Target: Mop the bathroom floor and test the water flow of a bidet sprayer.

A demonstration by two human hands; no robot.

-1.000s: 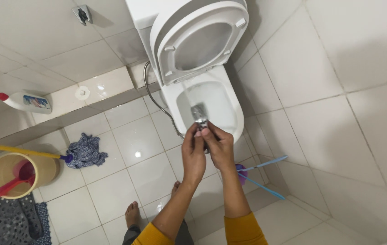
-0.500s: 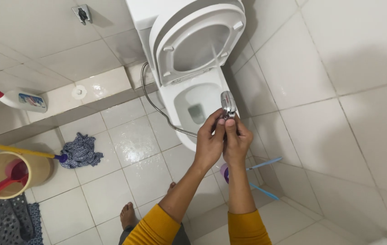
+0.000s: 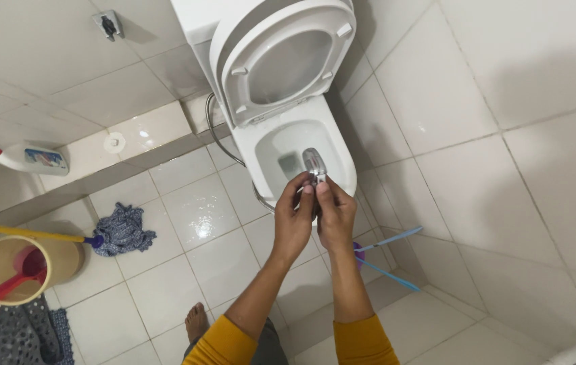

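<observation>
White floor tiles (image 3: 186,209) are filling the bathroom. A small metal spray head (image 3: 314,164) is being pinched at its base between the fingertips of the left hand (image 3: 294,220) and the right hand (image 3: 334,215), its head sticking out above them over the toilet bowl (image 3: 281,145). Compared with half a second earlier, it is being held closer over the bowl's middle.

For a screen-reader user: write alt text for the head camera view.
Two hands, left hand and right hand, hold a chrome spray nozzle together over an open white toilet in a tiled bathroom. A mop, a bucket and a bottle lie to the left.
</observation>
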